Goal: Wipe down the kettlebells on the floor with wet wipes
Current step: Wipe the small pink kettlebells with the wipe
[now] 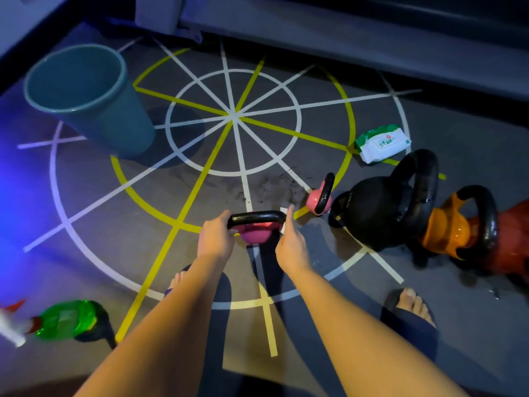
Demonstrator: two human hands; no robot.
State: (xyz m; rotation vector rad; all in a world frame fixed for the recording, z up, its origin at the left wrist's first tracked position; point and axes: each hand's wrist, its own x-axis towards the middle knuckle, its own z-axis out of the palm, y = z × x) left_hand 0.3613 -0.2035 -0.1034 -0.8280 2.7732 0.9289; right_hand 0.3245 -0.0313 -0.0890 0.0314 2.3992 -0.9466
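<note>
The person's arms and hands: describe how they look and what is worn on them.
Both forearms are bare, with no sleeves in view. The left hand and right hand wear no gloves; no watch, bracelet or ring shows.

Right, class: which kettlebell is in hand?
The pink kettlebell nearest the person: left hand grips its handle, right hand holds a wipe to it; others untouched.

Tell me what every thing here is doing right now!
Pink kettlebell: handle gripped by left hand.
Wet wipe: held by right hand at the handle's end.
Second pink kettlebell: on floor, untouched.
Black kettlebell: on floor, untouched.
Orange kettlebell: on floor, untouched.
Wipes pack: lying on floor.
Bin: upright, open.
Spray bottle: on floor, untouched.
</note>
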